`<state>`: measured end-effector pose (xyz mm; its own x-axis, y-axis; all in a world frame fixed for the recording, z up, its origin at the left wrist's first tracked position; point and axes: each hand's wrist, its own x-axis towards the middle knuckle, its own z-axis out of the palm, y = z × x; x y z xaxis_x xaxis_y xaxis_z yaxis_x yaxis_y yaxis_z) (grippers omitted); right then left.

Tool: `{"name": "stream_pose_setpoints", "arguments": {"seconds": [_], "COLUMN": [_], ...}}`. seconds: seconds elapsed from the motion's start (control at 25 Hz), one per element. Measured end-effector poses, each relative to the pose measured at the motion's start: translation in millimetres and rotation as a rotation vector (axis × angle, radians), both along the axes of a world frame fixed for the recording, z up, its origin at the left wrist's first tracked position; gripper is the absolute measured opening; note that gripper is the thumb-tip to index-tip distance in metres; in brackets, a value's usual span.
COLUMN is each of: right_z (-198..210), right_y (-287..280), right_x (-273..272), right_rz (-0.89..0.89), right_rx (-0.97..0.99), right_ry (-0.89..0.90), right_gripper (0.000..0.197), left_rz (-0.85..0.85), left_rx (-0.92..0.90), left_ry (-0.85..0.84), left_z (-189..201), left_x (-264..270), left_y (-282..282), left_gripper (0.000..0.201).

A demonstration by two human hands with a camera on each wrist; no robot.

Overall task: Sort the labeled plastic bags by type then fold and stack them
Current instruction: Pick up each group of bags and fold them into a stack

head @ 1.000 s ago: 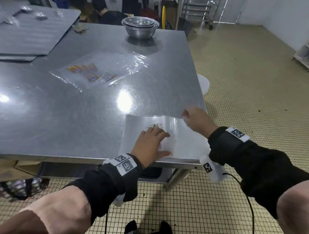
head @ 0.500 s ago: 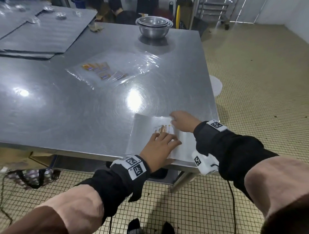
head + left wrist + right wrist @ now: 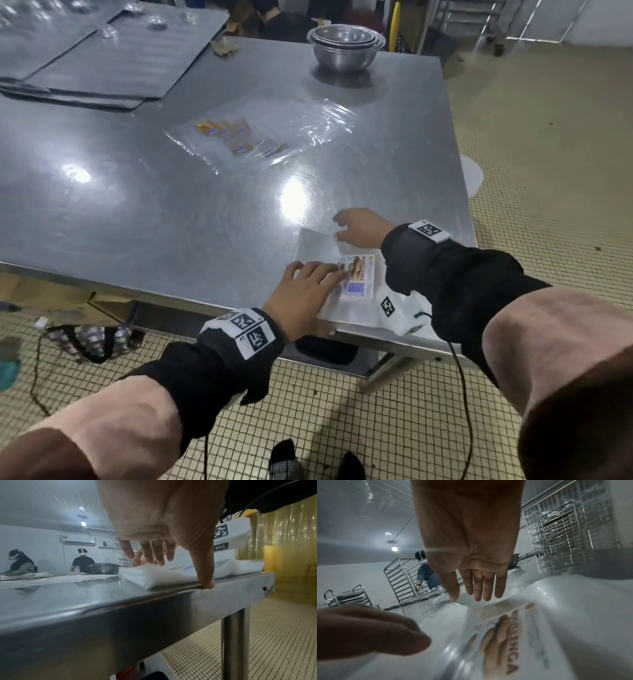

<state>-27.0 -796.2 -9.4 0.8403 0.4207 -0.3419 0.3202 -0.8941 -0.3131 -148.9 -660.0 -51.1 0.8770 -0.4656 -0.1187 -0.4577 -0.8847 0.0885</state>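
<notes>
Two hands work one folded bag at the near right corner of the bench. We keep our left hand flat on the bag's near-left part, fingers straight and spread, thumb at the bench edge; the left wrist view shows the fingertips bearing down on the plastic. We judge this hand to act as an anchor, so the slippery film does not slide on the steel while a crease is set. Our right hand lies across the far edge of the bag, fingers extended and relaxed, clamping nothing; in the right wrist view the index fingertip touches the film's far fold. We judge it to be smoothing that fold down. The printed label faces up between the hands, which keeps the type readable for sorting.

Further out on the bench lies a spread of clear bags with small labels, not yet folded. Nested steel bowls stand at the far edge, and grey sheets lie at the far left
</notes>
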Motion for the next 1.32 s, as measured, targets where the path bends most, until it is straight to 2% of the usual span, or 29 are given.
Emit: {"name": "stream_pose_setpoints", "arguments": {"seconds": [0.12, 0.24, 0.52, 0.68, 0.88, 1.0, 1.16, 1.2, 1.32], "right_z": [-4.3, -9.9, -12.7, -11.2, -5.9, 1.6, 10.7, 12.4, 12.1], "right_y": [23.0, 35.5, 36.0, 30.2, 14.6, -24.7, -113.8, -136.5, -189.8], "right_x": [2.2, 0.8, -4.2, -5.7, -12.1, -19.6, -46.9, -58.1, -94.1], "right_rz": [-0.031, -0.019, -0.053, -0.025, -0.035, -0.166, -0.455, -0.534, -0.729], "right_rx": [0.073, 0.058, 0.065, 0.072, 0.204, 0.292, 0.348, 0.345, 0.373], "right_ry": [0.048, 0.061, 0.044, 0.069, 0.082, 0.009, -0.138, -0.161, -0.166], "right_gripper": [0.048, 0.043, 0.035, 0.039, 0.05, 0.048, 0.04, 0.036, 0.023], "left_rz": [0.013, 0.008, 0.01, 0.021, -0.019, -0.047, -0.017, -0.018, -0.046], "left_rx": [0.011, -0.011, 0.014, 0.001, -0.064, -0.122, -0.329, -0.359, -0.327], "left_ry": [0.004, -0.025, 0.002, 0.012, -0.021, -0.021, -0.018, 0.01, 0.135], "left_z": [-3.3, -3.9, 0.7, -0.2, 2.9, 19.0, 45.0, 49.0, 50.8], "left_x": [0.2, 1.0, 3.6, 2.9, 1.2, 10.8, 45.4, 54.9, 76.9], "left_y": [18.3, 21.2, 21.4, 20.3, 20.1, 4.7, -48.0, -63.6, -104.9], "left_gripper": [0.086, 0.079, 0.076, 0.076, 0.081, 0.083, 0.04, 0.035, 0.04]}}
